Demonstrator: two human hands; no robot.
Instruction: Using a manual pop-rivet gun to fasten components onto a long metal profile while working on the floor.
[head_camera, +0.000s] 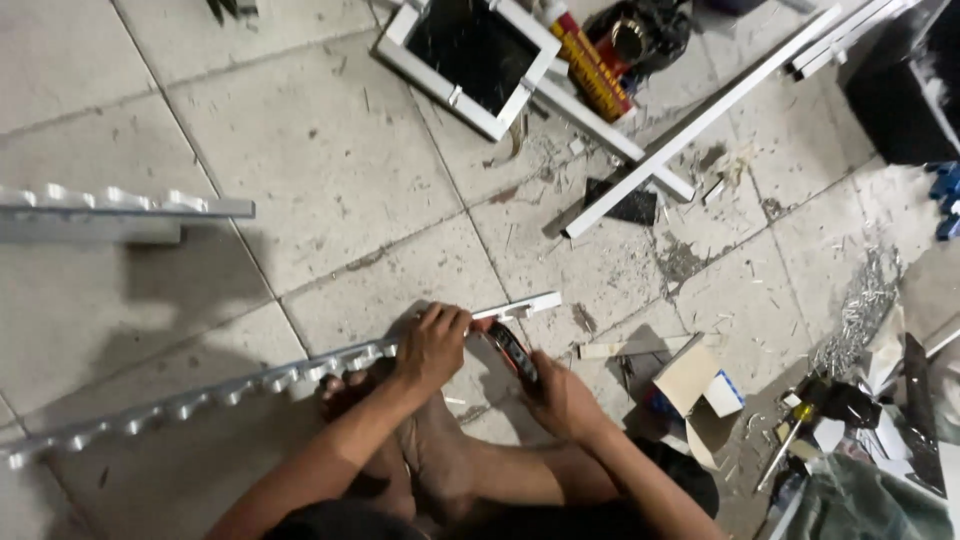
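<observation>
A long scalloped aluminium strip (200, 395) lies across the tiled floor from lower left to centre, ending in a flat white section (525, 305). My left hand (432, 345) grips the strip from above near its right end. My right hand (560, 400) is shut on a small red and black hand tool (512, 352), whose tip meets the strip just right of my left hand. My bare foot (345, 390) rests under the strip beside my left hand.
A second scalloped strip (120, 203) lies at far left. White bars (700, 125), a white-framed dark panel (470, 55), a sealant tube (590, 65) and a black bag sit at the top. An open small box (695, 390), a screwdriver (785, 445) and metal shavings (860, 310) lie at right.
</observation>
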